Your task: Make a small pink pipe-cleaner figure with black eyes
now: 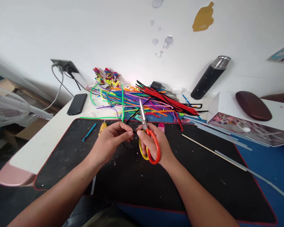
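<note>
Black fuzzy strand: a short section [134, 132] shows between the two sets of fingertips, over the middle of the mat, its long axis running roughly sideways from hand to hand.
Scissors: upright in the grip [144, 121], long axis running away from the person, tips pointing toward the wall and slightly left, orange and yellow handles nearest the body; the blades look together.
Left hand: thumb and forefinger pinched together [115, 135] on the strand, other fingers curled.
Right hand: partly closed [165, 148] around the scissors handles, thumb and fingertips meeting at the strand's other end.
Black mat: beneath both hands [132, 183], with a blue fuzzy piece [89, 132] left of them and a pale stick [213, 152] to the right.
Coloured stems: heaped [125, 97] beyond the hands, a red bundle [171, 100] on top.
Back edge: three small figures [108, 77] at left, black flask [208, 78] at right.
</note>
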Demonstrator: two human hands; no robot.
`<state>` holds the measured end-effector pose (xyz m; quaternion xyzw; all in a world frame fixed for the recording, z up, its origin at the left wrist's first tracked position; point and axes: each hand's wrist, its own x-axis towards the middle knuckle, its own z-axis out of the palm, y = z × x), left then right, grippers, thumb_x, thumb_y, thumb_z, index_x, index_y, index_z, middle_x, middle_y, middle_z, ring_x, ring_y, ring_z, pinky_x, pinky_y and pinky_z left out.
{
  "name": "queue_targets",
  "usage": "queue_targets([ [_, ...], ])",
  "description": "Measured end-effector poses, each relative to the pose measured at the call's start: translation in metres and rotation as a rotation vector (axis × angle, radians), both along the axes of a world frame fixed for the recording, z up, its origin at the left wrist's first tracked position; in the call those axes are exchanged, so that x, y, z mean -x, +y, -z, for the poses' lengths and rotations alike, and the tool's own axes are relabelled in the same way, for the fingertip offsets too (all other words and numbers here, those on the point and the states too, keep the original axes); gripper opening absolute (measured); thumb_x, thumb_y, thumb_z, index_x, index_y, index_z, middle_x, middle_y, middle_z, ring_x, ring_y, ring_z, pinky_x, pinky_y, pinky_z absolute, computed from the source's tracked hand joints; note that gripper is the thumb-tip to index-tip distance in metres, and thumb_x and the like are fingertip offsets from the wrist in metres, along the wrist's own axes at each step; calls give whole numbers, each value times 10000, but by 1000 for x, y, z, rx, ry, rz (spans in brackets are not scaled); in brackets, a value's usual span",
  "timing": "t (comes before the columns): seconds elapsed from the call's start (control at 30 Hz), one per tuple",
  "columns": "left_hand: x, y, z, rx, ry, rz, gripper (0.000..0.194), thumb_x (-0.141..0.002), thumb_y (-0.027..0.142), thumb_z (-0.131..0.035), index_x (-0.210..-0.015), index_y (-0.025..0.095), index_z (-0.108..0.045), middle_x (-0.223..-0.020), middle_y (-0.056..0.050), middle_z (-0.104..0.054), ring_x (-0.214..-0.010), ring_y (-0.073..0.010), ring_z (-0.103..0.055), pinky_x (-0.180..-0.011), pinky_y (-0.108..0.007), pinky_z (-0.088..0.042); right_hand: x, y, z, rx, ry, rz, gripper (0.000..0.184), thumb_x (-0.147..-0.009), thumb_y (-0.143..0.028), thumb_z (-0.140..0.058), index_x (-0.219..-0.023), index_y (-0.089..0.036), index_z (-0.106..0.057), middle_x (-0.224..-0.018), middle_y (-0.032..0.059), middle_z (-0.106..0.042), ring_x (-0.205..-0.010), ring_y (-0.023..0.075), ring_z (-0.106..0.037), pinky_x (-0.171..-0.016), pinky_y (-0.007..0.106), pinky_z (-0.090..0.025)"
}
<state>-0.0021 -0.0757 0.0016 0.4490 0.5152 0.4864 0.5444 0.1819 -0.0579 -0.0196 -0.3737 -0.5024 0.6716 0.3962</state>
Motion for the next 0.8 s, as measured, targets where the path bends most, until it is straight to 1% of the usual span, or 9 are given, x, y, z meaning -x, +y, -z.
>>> queue_targets([
  [0.13, -1, 1, 0, 5, -19, -19, 280, -754, 381, -950, -822, 179, -769, -741, -23, -723, -708, -150, -645, -647, -247, -494, 0, -1, 0, 0, -5, -10, 361, -905, -517, -744, -1088, -229, -624, -528, -102, -551, -389, 129, -529, -408, 226, -455],
  [0.3, -2, 4, -1, 75, -165, -53, 344, -671, 397, -1003, -793, 182, -764, -720, -18, -715, -678, -146, -646, -638, -248, -497, 0, -4, -1, 9, 4, -14, 370, -885, -507, -771, -1081, -231, -621, -552, -103, -555, -383, 120, -523, -398, 224, -445],
  [0.37, -1, 4, -2, 82, -166, -57, 354, -656, 399, -1012, -783, 182, -764, -712, -17, -712, -670, -144, -642, -632, -245, -494, 0, -3, -2, 11, 0, 1, 367, -890, -511, -765, -1081, -231, -627, -554, -102, -551, -382, 119, -523, -396, 223, -444],
  [0.43, -1, 4, -3, 59, -117, -46, 342, -670, 398, -1007, -785, 179, -772, -719, -20, -714, -673, -142, -638, -630, -242, -487, 0, -3, -3, 8, -15, 22, 359, -895, -516, -756, -1077, -230, -636, -555, -100, -547, -385, 117, -524, -399, 223, -446],
  [0.53, 0, 2, -5, 32, -64, 7, 314, -711, 400, -986, -790, 178, -779, -716, -24, -714, -681, -148, -641, -633, -248, -489, -1, -1, -4, -12, -42, 44, 347, -899, -508, -750, -1080, -230, -649, -562, -94, -551, -395, 115, -528, -401, 221, -441],
  [0.63, 1, 0, -5, 48, -92, 41, 309, -717, 395, -985, -788, 179, -776, -713, -25, -716, -679, -152, -643, -636, -252, -493, -1, -1, -3, -15, -53, 36, 339, -893, -490, -763, -1087, -232, -660, -576, -89, -562, -405, 112, -526, -399, 220, -441],
  [0.8, 2, 1, -5, 79, -167, 38, 323, -722, 401, -986, -775, 168, -768, -688, -21, -701, -652, -137, -624, -632, -242, -484, 0, -3, -2, 10, -19, -1, 365, -862, -477, -816, -1084, -230, -664, -597, -89, -568, -404, 100, -505, -395, 216, -436],
])
